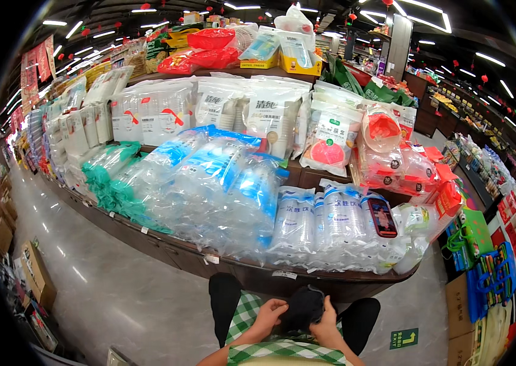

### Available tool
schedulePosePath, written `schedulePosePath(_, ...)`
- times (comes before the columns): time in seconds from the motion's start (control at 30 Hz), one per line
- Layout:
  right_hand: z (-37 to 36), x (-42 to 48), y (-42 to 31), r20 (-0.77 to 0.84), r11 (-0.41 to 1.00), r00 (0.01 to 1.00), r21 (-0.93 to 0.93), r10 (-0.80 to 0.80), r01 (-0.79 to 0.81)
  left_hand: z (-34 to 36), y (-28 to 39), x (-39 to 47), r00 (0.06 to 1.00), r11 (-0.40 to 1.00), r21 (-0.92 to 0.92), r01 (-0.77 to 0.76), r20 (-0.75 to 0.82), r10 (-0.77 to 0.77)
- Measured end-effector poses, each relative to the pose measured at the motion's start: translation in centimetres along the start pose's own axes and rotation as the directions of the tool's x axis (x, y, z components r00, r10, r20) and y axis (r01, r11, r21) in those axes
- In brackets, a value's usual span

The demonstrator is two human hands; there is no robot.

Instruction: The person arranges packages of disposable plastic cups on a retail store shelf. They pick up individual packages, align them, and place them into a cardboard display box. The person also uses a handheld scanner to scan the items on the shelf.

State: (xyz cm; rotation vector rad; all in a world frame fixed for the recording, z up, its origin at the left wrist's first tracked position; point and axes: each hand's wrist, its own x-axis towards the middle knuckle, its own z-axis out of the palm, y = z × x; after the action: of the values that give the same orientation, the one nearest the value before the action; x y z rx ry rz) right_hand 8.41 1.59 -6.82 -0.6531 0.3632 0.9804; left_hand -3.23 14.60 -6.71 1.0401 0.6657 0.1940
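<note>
A black, soft-looking bundle [303,309], probably cloth, is between my hands above my lap. My left hand [269,316] pinches its left edge with thumb and fingers. On the opposite side, my right hand [326,322] grips it with the thumb pointing up along its edge. The bundle's underside is hidden. Just beyond it stands the dark wooden edge of a display stand [258,273], stacked with clear bags of plastic cups [292,224]. A phone [380,217] with a lit screen leans on the cup packs at the right.
Blue-and-clear plastic packs [214,169] and green-tied packs [120,178] cover the stand's left part. White tableware bags [269,110] line the upper tier. Cardboard boxes [459,304] and folded bags [493,274] stand to the right. A green exit sign [403,338] marks the floor.
</note>
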Motion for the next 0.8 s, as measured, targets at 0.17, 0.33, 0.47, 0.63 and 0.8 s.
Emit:
schedulePosePath(0.17,3.3,-4.1,-0.8,0.110,1.000,0.994,-0.001,-0.014,0.014,0.6,0.5,-1.0,0.973,0.977,0.044,-0.211,0.104,0.205)
schedulePosePath(0.33,5.7,-6.9,-0.3,0.291,0.994,0.956,-0.110,0.039,-0.008,1.7,-0.2,-1.7,0.942,0.939,0.119,-0.322,0.142,0.304)
schedulePosePath(0.47,6.7,-7.8,0.2,0.340,0.996,0.939,-0.079,0.058,-0.033,2.3,1.5,-3.3,0.923,0.925,0.041,-0.377,0.102,0.372)
schedulePosePath(0.63,6.1,-8.1,1.2,0.376,0.998,0.925,0.002,0.060,-0.066,1.9,0.3,-3.6,0.888,0.887,0.032,-0.461,0.030,0.460)
schedulePosePath(0.8,4.9,-8.0,1.6,0.413,0.995,0.909,0.055,0.054,-0.085,2.1,0.5,-4.5,0.903,0.902,0.065,-0.427,-0.018,0.429)
